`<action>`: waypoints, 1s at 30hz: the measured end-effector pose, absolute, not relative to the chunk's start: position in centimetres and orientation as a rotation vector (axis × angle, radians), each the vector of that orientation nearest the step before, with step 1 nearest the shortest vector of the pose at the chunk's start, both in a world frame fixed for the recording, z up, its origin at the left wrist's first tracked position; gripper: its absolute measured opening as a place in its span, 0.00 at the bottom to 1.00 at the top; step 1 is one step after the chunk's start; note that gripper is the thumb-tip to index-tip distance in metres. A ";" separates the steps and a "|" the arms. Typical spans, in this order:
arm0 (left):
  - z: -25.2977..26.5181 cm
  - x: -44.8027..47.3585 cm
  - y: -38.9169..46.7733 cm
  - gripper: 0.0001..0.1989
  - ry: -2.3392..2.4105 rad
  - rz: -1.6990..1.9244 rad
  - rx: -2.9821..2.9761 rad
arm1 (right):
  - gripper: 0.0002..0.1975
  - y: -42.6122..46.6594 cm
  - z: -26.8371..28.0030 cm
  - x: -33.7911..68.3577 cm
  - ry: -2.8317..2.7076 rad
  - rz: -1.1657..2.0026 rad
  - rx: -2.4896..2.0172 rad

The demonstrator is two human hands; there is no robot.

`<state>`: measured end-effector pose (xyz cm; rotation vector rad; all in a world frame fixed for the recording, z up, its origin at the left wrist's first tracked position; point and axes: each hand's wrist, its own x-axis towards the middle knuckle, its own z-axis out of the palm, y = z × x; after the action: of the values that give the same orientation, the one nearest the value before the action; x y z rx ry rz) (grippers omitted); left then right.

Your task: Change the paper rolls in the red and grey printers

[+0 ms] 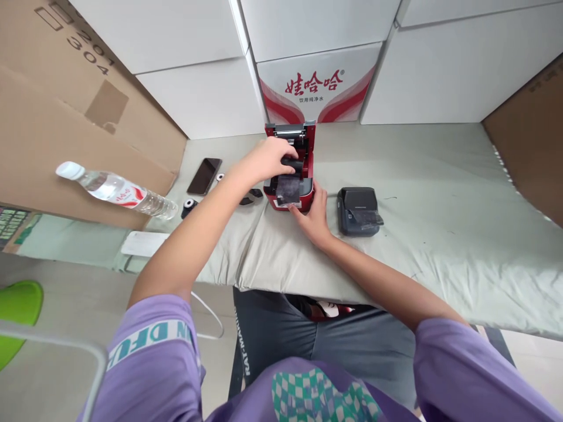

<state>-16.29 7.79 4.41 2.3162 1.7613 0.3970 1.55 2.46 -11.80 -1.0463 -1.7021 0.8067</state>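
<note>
While 2 hands work at the red label printer [294, 170] on the cloth-covered table [440, 193] | left hand [268, 159] pinches black roll [292, 164] inside | right hand [313, 218] spread against printer's base | white cartons [457, 64] stacked behind | black printer [357, 210] beside.

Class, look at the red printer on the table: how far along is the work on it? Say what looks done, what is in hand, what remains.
Done: the red printer has its lid up. In hand: the left hand presses a dark roll into the open bay, a dark strip hanging over the front, while the right hand steadies the base. Left: the lid is not yet shut; the dark printer beside it lies untouched.
</note>
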 end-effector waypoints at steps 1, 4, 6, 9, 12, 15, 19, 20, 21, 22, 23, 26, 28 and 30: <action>3.8 -15.8 8.2 0.18 1.796 0.389 2.320 | 0.45 2.5 -11.8 1.6 -1.707 0.807 -1.043; 2.3 -15.5 8.6 0.17 1.915 0.441 2.283 | 0.45 2.6 -12.0 1.6 -1.724 0.805 -1.040; 1.7 -15.9 8.7 0.17 1.979 0.494 2.226 | 0.45 2.6 -12.0 1.6 -1.724 0.807 -1.043; 1.4 -16.6 8.7 0.16 2.000 0.537 2.181 | 0.45 2.6 -12.1 1.5 -1.723 0.804 -1.052; 1.2 -16.6 8.9 0.14 1.967 0.476 2.208 | 0.45 2.6 -12.2 1.4 -1.722 0.793 -1.058; 0.9 -16.0 9.3 0.12 1.929 0.351 2.261 | 0.44 2.6 -12.2 1.4 -1.716 0.786 -1.048; 0.9 -15.9 10.2 0.09 1.887 0.147 2.259 | 0.44 2.6 -12.1 1.5 -1.726 0.781 -1.039; 1.2 -16.0 10.2 0.08 1.878 0.097 2.236 | 0.44 2.6 -12.1 1.5 -1.728 0.781 -1.046; 1.6 -16.1 10.1 0.06 1.859 0.058 2.207 | 0.45 2.6 -12.0 1.5 -1.728 0.782 -1.055; 2.1 -16.1 9.9 0.06 1.831 0.047 2.178 | 0.45 2.5 -12.0 1.5 -1.726 0.786 -1.062; 2.8 -16.2 9.5 0.08 1.800 0.078 2.157 | 0.45 2.5 -12.0 1.5 -1.724 0.790 -1.066; 5.0 -15.9 8.3 0.15 1.802 0.474 2.164 | 0.45 2.5 -12.0 1.4 -1.724 0.791 -1.064; 6.1 -15.4 7.8 0.17 1.887 0.783 2.189 | 0.45 2.6 -12.1 1.4 -1.727 0.783 -1.055; 6.6 -15.1 7.7 0.19 1.955 0.841 2.233 | 0.45 2.6 -12.2 1.4 -1.725 0.780 -1.046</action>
<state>-15.07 7.69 6.56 2.2330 1.9545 0.8412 1.42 2.60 -12.23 -1.0464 -1.7247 0.7805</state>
